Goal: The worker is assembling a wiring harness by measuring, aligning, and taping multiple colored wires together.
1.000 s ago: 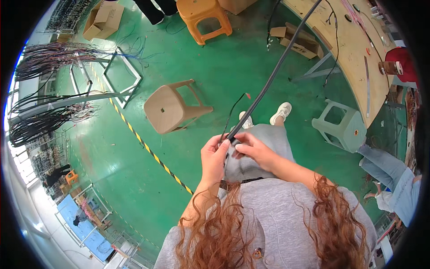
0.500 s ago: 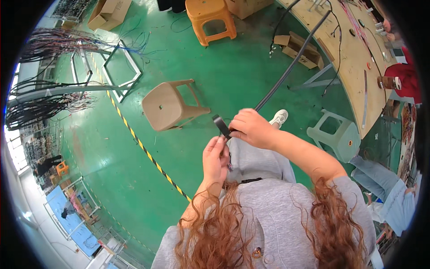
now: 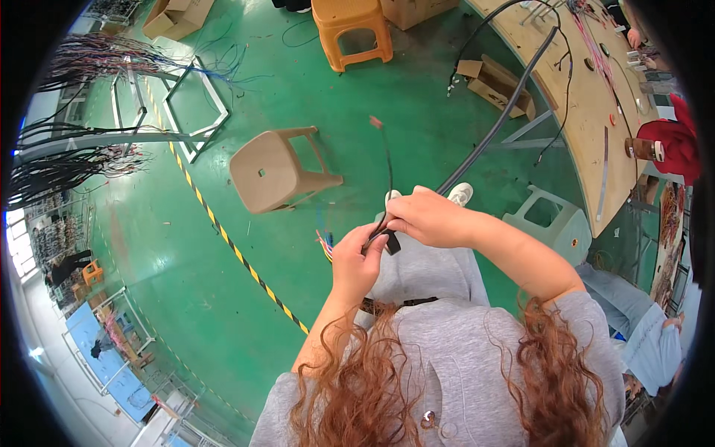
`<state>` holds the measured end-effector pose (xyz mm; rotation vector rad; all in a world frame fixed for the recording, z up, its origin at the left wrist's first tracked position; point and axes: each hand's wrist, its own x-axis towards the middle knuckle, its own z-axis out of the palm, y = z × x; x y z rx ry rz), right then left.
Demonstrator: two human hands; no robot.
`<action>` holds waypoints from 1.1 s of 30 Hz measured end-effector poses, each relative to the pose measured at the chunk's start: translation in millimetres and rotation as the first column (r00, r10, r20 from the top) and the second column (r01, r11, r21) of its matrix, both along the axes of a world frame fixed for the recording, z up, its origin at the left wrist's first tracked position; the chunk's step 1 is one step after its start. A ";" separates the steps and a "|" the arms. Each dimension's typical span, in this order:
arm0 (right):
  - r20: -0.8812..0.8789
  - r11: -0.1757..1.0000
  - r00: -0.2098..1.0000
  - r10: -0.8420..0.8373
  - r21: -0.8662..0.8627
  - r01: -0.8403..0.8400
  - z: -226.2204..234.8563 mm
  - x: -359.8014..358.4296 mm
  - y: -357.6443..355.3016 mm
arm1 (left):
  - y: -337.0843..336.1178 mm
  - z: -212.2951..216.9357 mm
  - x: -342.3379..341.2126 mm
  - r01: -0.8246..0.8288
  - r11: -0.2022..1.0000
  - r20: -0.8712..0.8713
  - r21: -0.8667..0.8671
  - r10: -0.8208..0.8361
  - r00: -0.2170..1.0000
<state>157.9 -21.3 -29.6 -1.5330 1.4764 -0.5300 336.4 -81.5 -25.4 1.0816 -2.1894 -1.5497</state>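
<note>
A thick black cable (image 3: 497, 119) runs from the table down to my hands in front of my lap. My left hand (image 3: 356, 261) is closed on the cable's end part, thumb on top. Coloured wire ends (image 3: 325, 246) stick out beyond its far left side. My right hand (image 3: 432, 217) pinches the cable close by, its fingertips almost touching the left hand. Just below those fingers a black tape roll (image 3: 392, 242) shows edge-on; whether it is held or hangs is hidden. A thin black wire (image 3: 389, 160) with a reddish tip rises from between the hands.
Ahead stand a beige stool (image 3: 264, 175) and an orange stool (image 3: 351, 33). On the right are a wooden table (image 3: 588, 141) with wires, a pale green stool (image 3: 555, 223) and a seated person (image 3: 644, 320). Wire bundles (image 3: 97, 63) hang from a rack at left.
The tape roll has gone from above the left hand to below the right fingers. The thin wire and coloured ends have come into view. My left hand has turned over the cable.
</note>
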 end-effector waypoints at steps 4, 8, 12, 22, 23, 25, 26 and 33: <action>-0.088 0.957 0.994 -0.063 -0.288 0.036 -14.4 7.7 9.7 | -3.9 -0.8 0.5 -0.042 0.962 0.083 0.270 0.021 0.996; 0.057 0.644 0.879 -0.473 -0.659 0.390 -14.7 30.3 33.4 | 0.9 -12.9 13.3 -0.125 0.881 0.005 0.457 0.138 0.990; 0.357 0.500 0.626 -0.694 -0.386 0.775 -13.2 66.8 83.9 | 14.6 -15.9 9.7 -0.148 0.766 0.001 0.625 0.190 0.982; 0.678 0.676 0.200 -0.707 0.566 0.471 -14.1 85.6 100.4 | 37.4 9.8 -2.9 -0.111 0.570 0.077 0.814 0.084 0.994; 0.652 0.672 0.265 -0.710 0.517 0.530 -15.0 87.6 108.9 | 44.9 3.9 -0.1 -0.073 0.719 0.117 0.691 -0.011 0.993; 0.600 0.637 0.279 -0.749 0.539 0.550 -13.3 89.4 127.4 | 59.2 -1.1 2.7 0.008 0.861 0.106 0.508 -0.072 0.992; 0.596 0.629 0.273 -0.755 0.541 0.558 -11.7 89.0 136.9 | 64.0 -4.2 0.8 0.088 0.955 0.099 0.284 -0.120 0.988; 0.612 0.621 0.247 -0.751 0.527 0.581 4.7 93.0 171.5 | 113.6 -34.3 19.2 0.006 0.968 -0.214 0.250 0.049 0.976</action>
